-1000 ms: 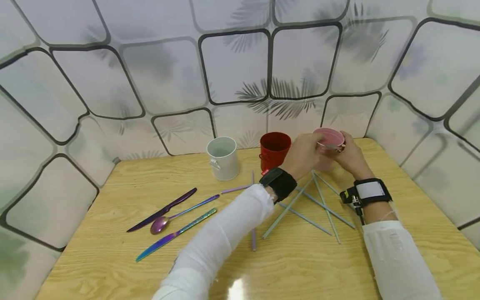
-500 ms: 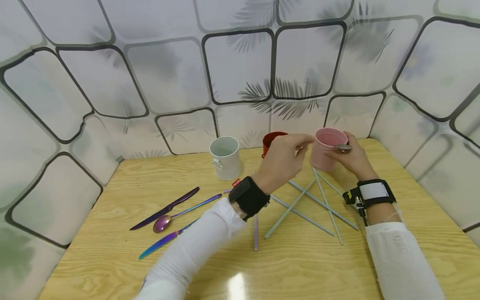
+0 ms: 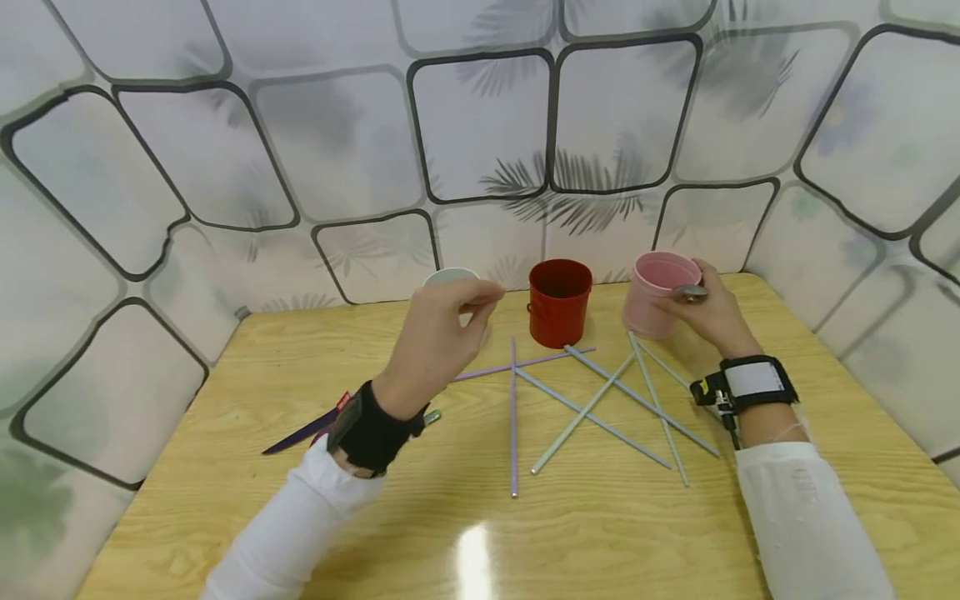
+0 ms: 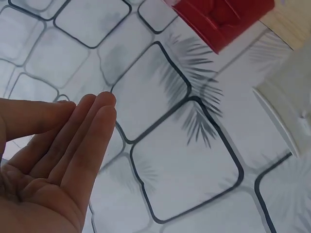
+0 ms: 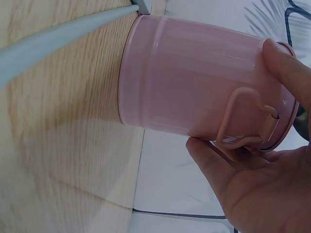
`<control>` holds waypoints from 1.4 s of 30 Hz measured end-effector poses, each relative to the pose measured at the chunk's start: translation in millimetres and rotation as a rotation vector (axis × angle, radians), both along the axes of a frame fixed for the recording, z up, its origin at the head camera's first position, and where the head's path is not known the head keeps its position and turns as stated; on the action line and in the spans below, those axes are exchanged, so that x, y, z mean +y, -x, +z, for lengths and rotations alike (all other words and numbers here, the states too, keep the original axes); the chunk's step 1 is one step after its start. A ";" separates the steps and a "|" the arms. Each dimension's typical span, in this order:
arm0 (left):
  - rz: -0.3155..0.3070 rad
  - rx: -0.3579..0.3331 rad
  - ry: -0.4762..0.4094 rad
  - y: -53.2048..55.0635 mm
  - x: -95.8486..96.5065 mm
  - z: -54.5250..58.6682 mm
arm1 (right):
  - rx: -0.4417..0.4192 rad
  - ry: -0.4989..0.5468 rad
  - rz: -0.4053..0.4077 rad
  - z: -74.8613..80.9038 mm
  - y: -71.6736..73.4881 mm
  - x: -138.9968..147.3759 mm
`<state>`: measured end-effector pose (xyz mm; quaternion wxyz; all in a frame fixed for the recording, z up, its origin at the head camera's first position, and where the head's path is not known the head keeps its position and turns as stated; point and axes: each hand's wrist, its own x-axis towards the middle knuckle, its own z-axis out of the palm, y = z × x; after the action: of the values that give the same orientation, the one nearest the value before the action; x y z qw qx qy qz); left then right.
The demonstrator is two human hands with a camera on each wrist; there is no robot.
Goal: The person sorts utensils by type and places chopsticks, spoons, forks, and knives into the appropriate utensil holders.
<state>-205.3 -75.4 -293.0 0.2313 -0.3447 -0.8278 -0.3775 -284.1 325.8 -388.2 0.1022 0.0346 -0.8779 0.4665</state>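
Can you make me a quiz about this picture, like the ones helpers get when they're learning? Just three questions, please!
1. Pick one. The right hand grips:
A) the white pail
B) the pink pail
C) a knife

2. True or false: the left hand is holding a stick.

3. Three pails stand along the back. Which one is between the other two?

Key:
1. B
2. False; it holds nothing.
3. The red pail
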 end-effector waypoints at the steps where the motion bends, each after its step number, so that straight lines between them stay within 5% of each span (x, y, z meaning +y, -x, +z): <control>1: 0.018 -0.001 0.005 -1.0 -7.5 -1.8 | 0.002 0.000 0.000 0.2 -0.3 0.3; 13: 0.287 -0.151 0.113 -15.5 -98.4 -13.2 | 0.002 -0.023 -0.023 1.2 -5.3 1.7; 23: 0.423 -0.104 0.106 -20.9 -158.8 -10.1 | -0.010 -0.002 -0.016 1.9 -3.9 2.9; 30: 0.372 -0.142 0.174 -14.0 -149.5 -23.3 | -0.005 -0.004 -0.018 0.9 -5.0 0.5; 36: 0.255 -0.320 0.318 -0.9 -117.6 -52.7 | -0.007 -0.008 -0.012 4.1 -5.9 -1.6; 42: 0.198 -0.359 0.426 8.1 -103.4 -84.2 | 0.001 -0.006 -0.007 3.6 -5.3 -4.4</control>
<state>-213.4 -178.8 -377.2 0.0393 -0.2309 -0.9456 -0.2258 -278.7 321.4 -384.6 0.1042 0.0324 -0.8794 0.4634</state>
